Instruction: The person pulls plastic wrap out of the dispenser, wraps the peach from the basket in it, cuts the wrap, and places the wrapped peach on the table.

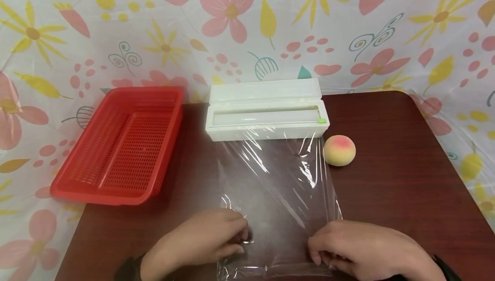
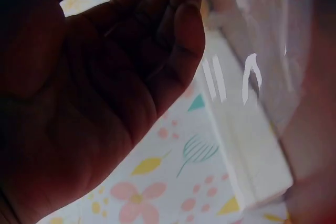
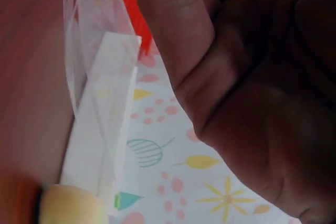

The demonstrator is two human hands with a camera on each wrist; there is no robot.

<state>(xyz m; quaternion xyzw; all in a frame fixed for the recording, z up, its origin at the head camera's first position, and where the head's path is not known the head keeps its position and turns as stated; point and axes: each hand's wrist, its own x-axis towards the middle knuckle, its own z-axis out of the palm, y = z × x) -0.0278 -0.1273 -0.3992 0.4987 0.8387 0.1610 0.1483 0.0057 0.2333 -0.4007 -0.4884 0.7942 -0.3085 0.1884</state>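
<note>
A sheet of clear plastic wrap runs from the roll in a white wrap dispenser toward the front of a dark wooden table. My left hand grips the sheet by its left side, fingers curled, the film puckering at the fingertips. At the right side my right hand holds the film with bent fingers, and creases slant toward it. The front edge of the wrap shows between the hands. In both wrist views the fingertips run out of frame, while the film stretches toward the dispenser.
A peach sits right of the film, near the dispenser's right end. At the left stands a red plastic basket. The dispenser's lid is raised against a flower-patterned cloth, and a small green slider sits on its right end.
</note>
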